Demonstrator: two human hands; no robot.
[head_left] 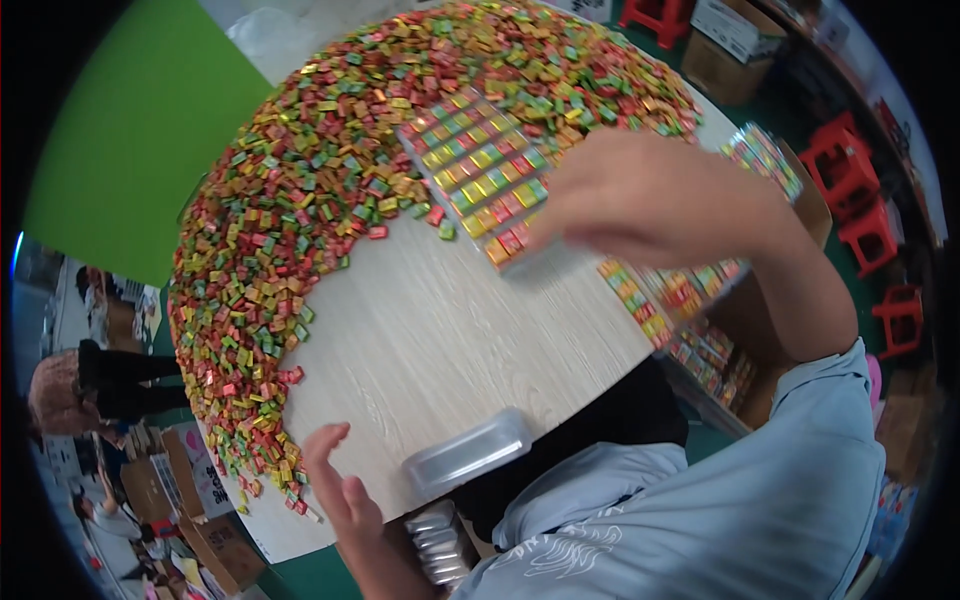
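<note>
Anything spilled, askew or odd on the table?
An empty clear plastic tray overhangs the near edge of the wooden table, by the left hand. The loose candies form a heap, not a spill. The right hand rests on a filled tray.

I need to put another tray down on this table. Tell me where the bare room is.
The bare wood tabletop lies between the curved heap of small coloured candies, the filled clear tray under the right hand, and the empty clear tray at the near edge, beside the left hand. The far and left parts are crowded with candies.
</note>
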